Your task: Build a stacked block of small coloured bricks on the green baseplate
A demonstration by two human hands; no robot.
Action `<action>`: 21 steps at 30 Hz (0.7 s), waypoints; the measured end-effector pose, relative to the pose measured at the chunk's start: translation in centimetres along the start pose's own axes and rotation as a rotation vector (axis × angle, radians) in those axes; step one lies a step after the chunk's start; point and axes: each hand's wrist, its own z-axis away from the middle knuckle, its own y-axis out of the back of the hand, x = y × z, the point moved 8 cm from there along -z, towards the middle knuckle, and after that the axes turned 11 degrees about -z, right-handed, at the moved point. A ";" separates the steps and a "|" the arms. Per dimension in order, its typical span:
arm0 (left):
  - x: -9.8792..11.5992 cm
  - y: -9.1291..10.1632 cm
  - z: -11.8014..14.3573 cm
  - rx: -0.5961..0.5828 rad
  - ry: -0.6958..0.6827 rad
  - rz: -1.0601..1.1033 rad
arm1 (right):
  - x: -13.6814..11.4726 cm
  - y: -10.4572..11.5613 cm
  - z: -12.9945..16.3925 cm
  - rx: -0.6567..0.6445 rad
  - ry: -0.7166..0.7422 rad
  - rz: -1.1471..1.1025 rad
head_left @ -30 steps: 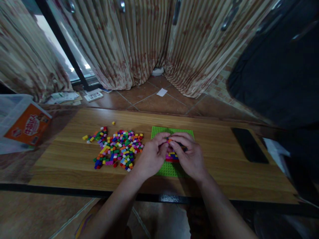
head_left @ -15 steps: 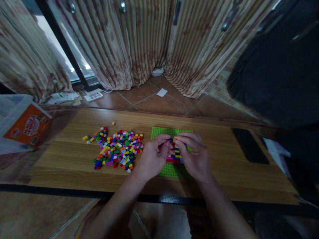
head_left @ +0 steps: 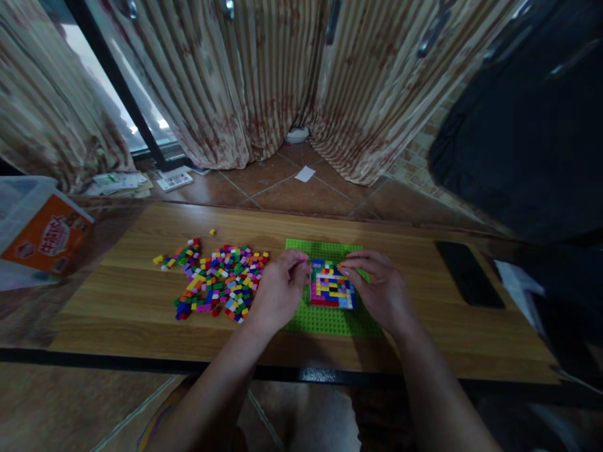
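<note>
A block of multicoloured toy bricks [head_left: 332, 294] is built up on a green studded baseplate [head_left: 311, 321]. On its left side is my left hand [head_left: 279, 289], fingertips pinched together on what looks like a small pink brick [head_left: 304, 262]. My right hand [head_left: 384, 285] is at the block's upper right corner, thumb and index finger closed on a small orange brick [head_left: 341, 267]. Whether that orange brick touches the block I cannot tell. The hands are apart, leaving most of the block visible between them.
Loose bricks [head_left: 221, 279] lie in a spread pile on the wooden table [head_left: 122, 314], left of the baseplate. One yellow brick [head_left: 213, 232] sits apart behind them. A black phone [head_left: 468, 274] lies at right. A clear tub [head_left: 28, 188] with an orange label stands at far left.
My hands have moved apart, the left to the left and the right to the right, uncovering the brick block. The view has shifted slightly.
</note>
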 end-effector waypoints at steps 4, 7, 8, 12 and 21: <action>0.1 -0.1 0.0 -0.011 -0.032 -0.044 | 0.4 -0.6 -0.1 -0.012 -0.027 -0.012; 0.1 -0.2 0.0 -0.022 -0.025 -0.037 | 0.7 -0.8 -0.3 -0.002 -0.053 -0.026; 0.1 -0.2 0.0 -0.027 -0.017 -0.030 | 0.8 -0.8 -0.3 0.007 -0.064 -0.030; 0.3 -0.1 0.1 -0.023 0.000 -0.045 | 1.5 -0.9 -0.4 0.032 -0.117 -0.055; 0.6 0.1 0.1 -0.024 -0.011 -0.085 | 2.0 -1.1 -0.3 -0.003 -0.159 -0.120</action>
